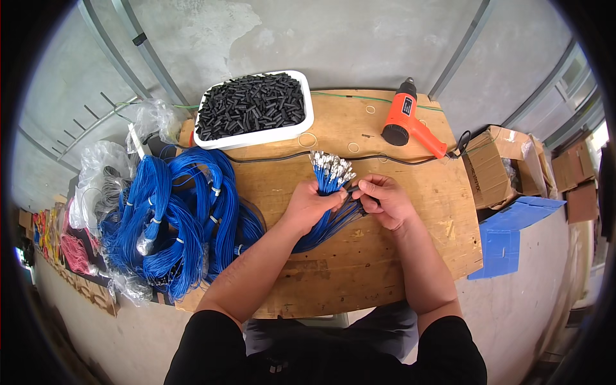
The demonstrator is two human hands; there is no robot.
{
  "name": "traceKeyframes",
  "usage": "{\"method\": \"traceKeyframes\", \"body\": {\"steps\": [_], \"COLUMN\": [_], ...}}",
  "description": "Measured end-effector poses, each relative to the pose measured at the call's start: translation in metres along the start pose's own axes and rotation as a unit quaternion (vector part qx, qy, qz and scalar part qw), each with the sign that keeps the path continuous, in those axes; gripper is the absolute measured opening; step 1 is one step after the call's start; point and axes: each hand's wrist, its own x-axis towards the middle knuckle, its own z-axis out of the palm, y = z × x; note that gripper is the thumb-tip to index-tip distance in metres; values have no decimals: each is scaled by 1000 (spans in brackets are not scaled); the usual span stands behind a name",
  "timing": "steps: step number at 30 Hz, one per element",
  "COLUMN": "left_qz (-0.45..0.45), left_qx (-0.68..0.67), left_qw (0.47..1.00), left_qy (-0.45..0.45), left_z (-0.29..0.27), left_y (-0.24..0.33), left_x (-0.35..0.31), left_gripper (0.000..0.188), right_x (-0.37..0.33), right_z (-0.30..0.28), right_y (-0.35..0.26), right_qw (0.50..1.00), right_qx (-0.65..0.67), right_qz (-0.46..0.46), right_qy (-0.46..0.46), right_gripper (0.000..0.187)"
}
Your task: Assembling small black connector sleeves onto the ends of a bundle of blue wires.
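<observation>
My left hand [310,204] is closed round a bundle of blue wires [324,181] whose silvery metal terminals [332,166] fan out above the fist. Close beside it, my right hand [387,200] pinches a small black sleeve [352,189] between thumb and fingers, at the bundle's right side. Dark ends show under the right fingers, too small to make out fully. From the left fist the wires run down and left across the wooden table [359,269]. Large coils of blue wire [176,218] lie heaped at the left, tied with white bands.
A white tub [253,142] full of short black sleeves stands at the back. An orange heat gun [403,119] lies back right, its black cord [282,158] crossing the table. Rubber bands [307,139] are scattered nearby. Cardboard boxes [491,167] and a blue sheet [500,247] sit beyond the right edge.
</observation>
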Motion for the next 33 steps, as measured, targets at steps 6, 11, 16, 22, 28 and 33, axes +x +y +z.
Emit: {"method": "traceKeyframes", "body": {"steps": [6,11,16,22,28,33], "left_qz": [4,3,1,23,10,-5], "left_qx": [1,3,4,55,80,29], "left_qw": [1000,1000,1000,998,997,999], "left_qy": [-8,-3,-10,9,-13,-20], "left_z": [0,1,1,2,2,0], "left_y": [-1,0,-1,-3,-2,-4], "left_x": [1,0,0,0,-2,0], "left_gripper": [6,5,9,14,15,15], "right_x": [-1,-2,-1,-2,-9,-8], "right_z": [-1,-1,-4,0,16,8], "right_y": [-3,-5,-4,-8,-7,-5], "right_qw": [1000,1000,999,982,980,981], "right_qx": [20,14,-4,-50,-108,-137], "right_qz": [4,4,-25,-132,-148,-131], "right_qy": [-7,-21,24,126,77,45], "right_gripper": [20,21,18,15,17,16]}}
